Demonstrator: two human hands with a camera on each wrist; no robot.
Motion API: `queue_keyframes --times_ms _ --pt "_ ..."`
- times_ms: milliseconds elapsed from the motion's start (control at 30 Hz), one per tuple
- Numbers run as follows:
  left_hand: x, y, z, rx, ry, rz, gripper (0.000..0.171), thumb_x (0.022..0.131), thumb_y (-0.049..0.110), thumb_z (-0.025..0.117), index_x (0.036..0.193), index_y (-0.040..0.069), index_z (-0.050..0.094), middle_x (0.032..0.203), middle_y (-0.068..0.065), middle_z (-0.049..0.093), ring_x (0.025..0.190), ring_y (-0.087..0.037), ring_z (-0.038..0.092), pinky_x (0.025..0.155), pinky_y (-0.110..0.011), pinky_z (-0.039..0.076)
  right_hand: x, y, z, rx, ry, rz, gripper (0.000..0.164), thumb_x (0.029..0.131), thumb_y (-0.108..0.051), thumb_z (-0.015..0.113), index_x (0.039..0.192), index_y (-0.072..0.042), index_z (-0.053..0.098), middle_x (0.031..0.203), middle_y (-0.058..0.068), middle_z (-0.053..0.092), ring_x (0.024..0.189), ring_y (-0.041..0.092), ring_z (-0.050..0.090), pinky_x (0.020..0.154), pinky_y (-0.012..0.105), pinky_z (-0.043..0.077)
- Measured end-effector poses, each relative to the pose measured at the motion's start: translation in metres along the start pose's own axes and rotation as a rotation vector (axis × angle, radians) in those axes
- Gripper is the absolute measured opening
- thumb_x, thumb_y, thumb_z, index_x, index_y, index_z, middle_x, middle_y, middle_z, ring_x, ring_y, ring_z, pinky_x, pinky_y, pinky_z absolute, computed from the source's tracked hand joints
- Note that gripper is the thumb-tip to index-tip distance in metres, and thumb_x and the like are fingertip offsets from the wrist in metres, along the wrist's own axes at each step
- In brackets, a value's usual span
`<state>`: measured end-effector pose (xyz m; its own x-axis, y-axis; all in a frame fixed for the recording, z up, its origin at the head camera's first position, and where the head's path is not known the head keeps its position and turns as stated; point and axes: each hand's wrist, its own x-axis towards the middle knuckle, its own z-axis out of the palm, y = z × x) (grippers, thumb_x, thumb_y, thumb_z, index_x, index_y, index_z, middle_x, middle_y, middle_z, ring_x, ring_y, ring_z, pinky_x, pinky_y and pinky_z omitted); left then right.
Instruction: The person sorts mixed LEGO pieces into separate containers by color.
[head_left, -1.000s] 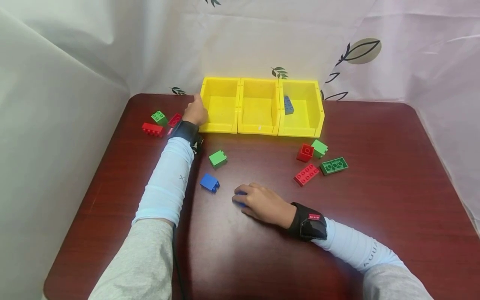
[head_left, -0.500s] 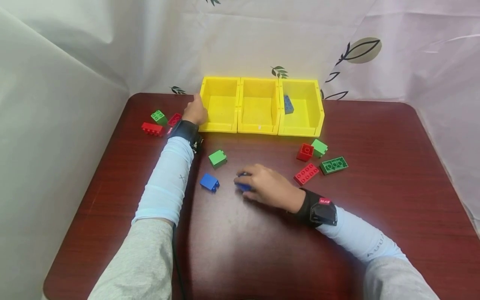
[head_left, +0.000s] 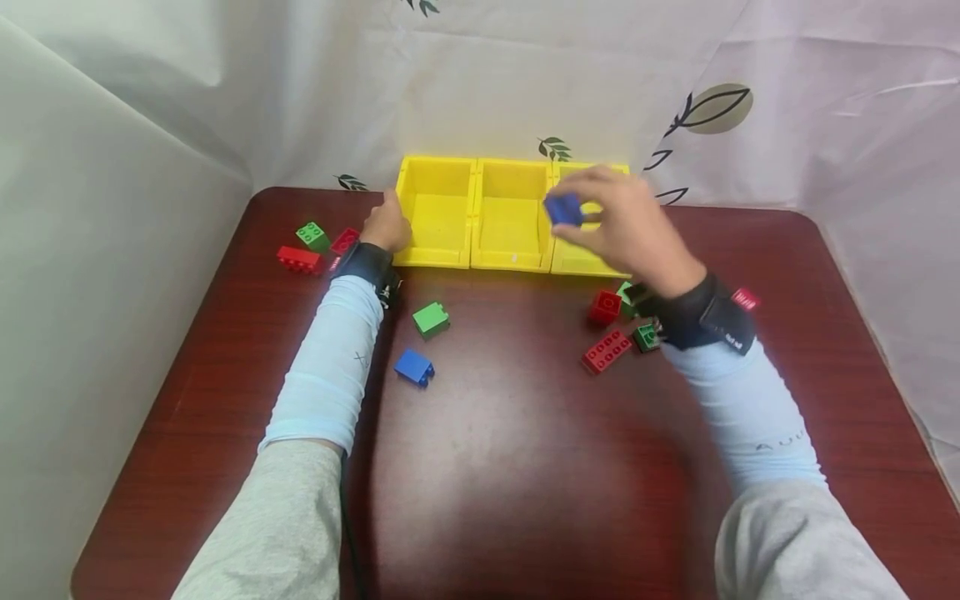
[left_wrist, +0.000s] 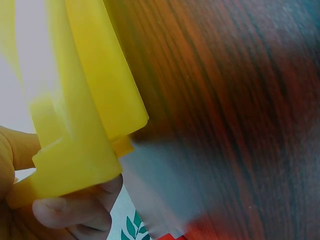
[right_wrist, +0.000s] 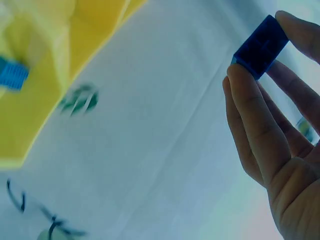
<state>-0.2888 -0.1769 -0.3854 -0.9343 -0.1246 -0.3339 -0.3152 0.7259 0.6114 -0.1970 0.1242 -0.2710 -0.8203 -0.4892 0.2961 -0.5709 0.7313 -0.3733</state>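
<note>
Pinched between the thumb and fingers of my right hand [head_left: 626, 221] is a blue building block [head_left: 564, 209], held up over the rightmost yellow bin [head_left: 585, 263]. The right wrist view shows the same blue block [right_wrist: 261, 47] at the fingertips. In that view another blue block [right_wrist: 13, 75] lies inside a yellow bin. My left hand [head_left: 387, 223] grips the left side wall of the leftmost yellow bin [head_left: 435, 257]. Close up in the left wrist view, the thumb and fingers [left_wrist: 75, 212] are on either side of the yellow bin edge [left_wrist: 75, 175].
On the table, a green block [head_left: 431, 319] and a blue block [head_left: 414, 367] lie in front of the bins. Red blocks [head_left: 606, 351] and green ones sit below the right forearm. More red blocks [head_left: 299, 259] and a green block [head_left: 312, 237] lie at the left.
My right hand has picked up the blue block from mid-table and carried it up and to the right, over the rightmost bin. The left hand keeps its grip on the leftmost bin.
</note>
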Motion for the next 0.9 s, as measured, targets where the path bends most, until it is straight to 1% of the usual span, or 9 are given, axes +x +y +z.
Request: queue_keyframes --times_ms 67,133,200,367,400,567,733,800,900 --pt "0.001 0.000 0.001 -0.002 -0.004 -0.001 0.057 0.101 0.008 0.047 0.149 0.014 0.017 0.128 -0.017 0.047 0.111 -0.035 0.052 0.108 -0.046 0.044 0.008 0.011 -0.011 -0.025 0.036 0.056 0.041 0.084 -0.014 0.078 0.122 -0.002 0.067 0.122 0.020 0.064 0.104 0.037 0.063 0.085 0.050 0.057" --pt "0.001 0.000 0.002 -0.002 -0.010 -0.002 0.057 0.101 0.008 0.047 0.149 0.014 0.017 0.128 -0.017 0.047 0.111 -0.035 0.052 0.108 -0.046 0.044 0.014 0.020 -0.021 -0.050 0.052 0.115 0.042 0.085 -0.014 0.076 0.124 -0.002 0.066 0.124 0.021 0.063 0.103 0.038 0.065 0.084 0.051 0.057" --pt "0.001 0.001 0.003 0.000 -0.015 0.001 0.056 0.101 0.008 0.046 0.148 0.014 0.017 0.127 -0.018 0.047 0.111 -0.035 0.052 0.108 -0.046 0.044 0.021 0.029 -0.029 -0.080 0.071 0.146 0.042 0.085 -0.015 0.075 0.124 -0.001 0.065 0.124 0.022 0.063 0.103 0.041 0.065 0.091 0.052 0.053" --pt "-0.001 0.004 0.003 0.013 -0.010 0.011 0.056 0.101 0.008 0.047 0.148 0.014 0.017 0.127 -0.018 0.047 0.111 -0.036 0.052 0.108 -0.046 0.044 0.038 0.048 -0.038 -0.110 0.043 0.259 0.046 0.089 -0.019 0.071 0.131 -0.003 0.061 0.133 0.023 0.057 0.111 0.043 0.062 0.100 0.054 0.048" --pt "-0.001 0.004 0.002 0.015 -0.008 0.014 0.056 0.101 0.008 0.047 0.148 0.014 0.017 0.127 -0.018 0.047 0.111 -0.036 0.052 0.109 -0.046 0.043 0.041 0.050 -0.038 -0.115 0.027 0.283 0.047 0.090 -0.021 0.070 0.133 -0.004 0.060 0.135 0.022 0.056 0.113 0.043 0.061 0.097 0.055 0.050" --pt "0.000 0.004 0.002 0.016 -0.003 0.024 0.057 0.101 0.010 0.048 0.149 0.014 0.016 0.126 -0.018 0.047 0.110 -0.035 0.053 0.109 -0.046 0.044 0.058 0.069 -0.033 -0.098 -0.062 0.398 0.052 0.092 -0.023 0.067 0.139 -0.006 0.054 0.143 0.022 0.048 0.122 0.042 0.053 0.100 0.054 0.049" --pt "0.002 0.004 0.007 0.011 -0.009 0.018 0.057 0.101 0.011 0.048 0.149 0.014 0.016 0.127 -0.018 0.048 0.110 -0.035 0.053 0.108 -0.046 0.044 0.072 0.091 -0.020 -0.063 -0.160 0.531 0.056 0.092 -0.023 0.066 0.144 -0.007 0.049 0.147 0.021 0.043 0.127 0.040 0.046 0.108 0.049 0.043" --pt "0.002 0.003 0.008 0.007 -0.008 0.019 0.057 0.101 0.011 0.048 0.149 0.014 0.017 0.127 -0.018 0.048 0.110 -0.036 0.053 0.108 -0.046 0.044 0.077 0.099 -0.014 -0.053 -0.198 0.560 0.056 0.093 -0.022 0.066 0.144 -0.008 0.048 0.148 0.020 0.043 0.128 0.038 0.044 0.110 0.048 0.042" --pt "0.002 0.004 0.009 0.003 -0.001 0.021 0.057 0.101 0.011 0.049 0.148 0.014 0.018 0.126 -0.018 0.048 0.110 -0.036 0.053 0.108 -0.046 0.044 0.081 0.106 -0.003 -0.044 -0.233 0.576 0.054 0.093 -0.021 0.066 0.143 -0.006 0.049 0.146 0.021 0.046 0.128 0.038 0.044 0.111 0.048 0.041"
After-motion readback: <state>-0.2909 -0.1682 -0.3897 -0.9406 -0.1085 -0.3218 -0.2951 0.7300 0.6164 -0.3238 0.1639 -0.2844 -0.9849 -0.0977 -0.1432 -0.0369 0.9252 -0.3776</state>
